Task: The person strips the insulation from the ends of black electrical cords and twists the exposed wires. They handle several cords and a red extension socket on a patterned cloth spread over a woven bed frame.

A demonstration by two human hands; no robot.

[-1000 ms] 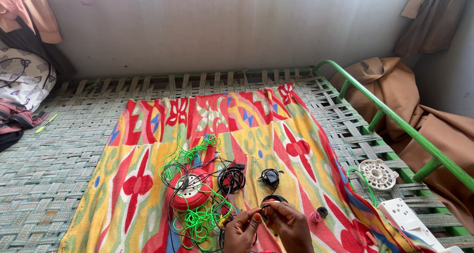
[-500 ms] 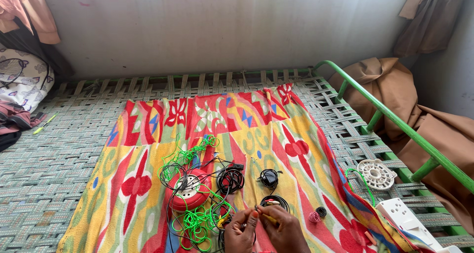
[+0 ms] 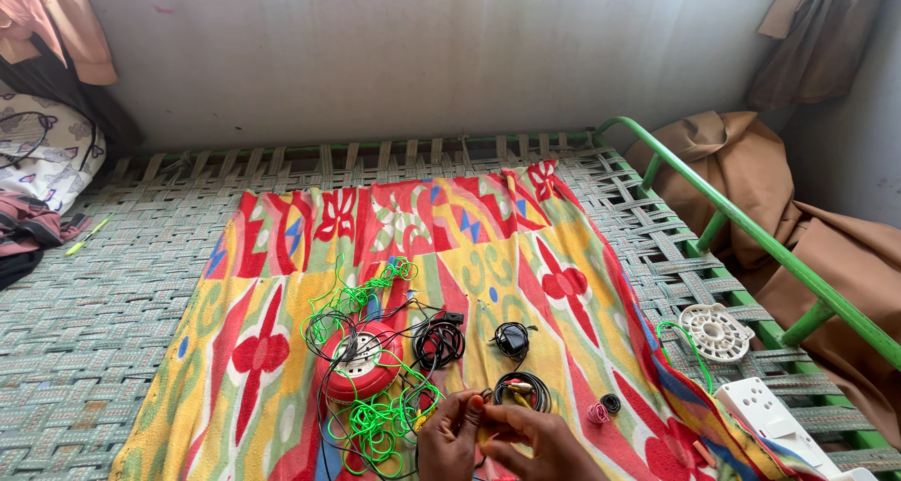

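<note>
At the nine o'clock edge of the woven cot [image 3: 84, 350] we see a patterned pillow [image 3: 42, 157] and one small yellow-green tool [image 3: 87, 235] lying apart from the work. Moving toward the centre, a bright printed cloth [image 3: 282, 368] covers the webbing. On it, at about seven o'clock, lies one round red housing [image 3: 361, 368] with a pale hub, overlaid by a loose tangle of green wire [image 3: 375, 415] and thin black leads; we judge this wiring unsorted.

At six o'clock, the left hand [image 3: 449, 443] and the right hand [image 3: 526, 448] meet, fingertips pressed together and pinching a small yellowish wire end [image 3: 481, 429]; what exactly it joins to we cannot tell. Just above them we count three black wire coils: one [image 3: 438, 342] at the housing's side, one smaller [image 3: 511, 338] to its right, one [image 3: 524, 389] touching the fingertips. Two of these look neatly wound, so part of the work appears done, while the green tangle remains.

Toward four o'clock lie two small rolls, one pink [image 3: 598, 412], one black [image 3: 611, 403]. At three o'clock we count one white perforated disc [image 3: 715, 331] and one white plastic casing [image 3: 774, 420] beside the green rail [image 3: 751, 237], with brown cloth [image 3: 826, 246] beyond.
</note>
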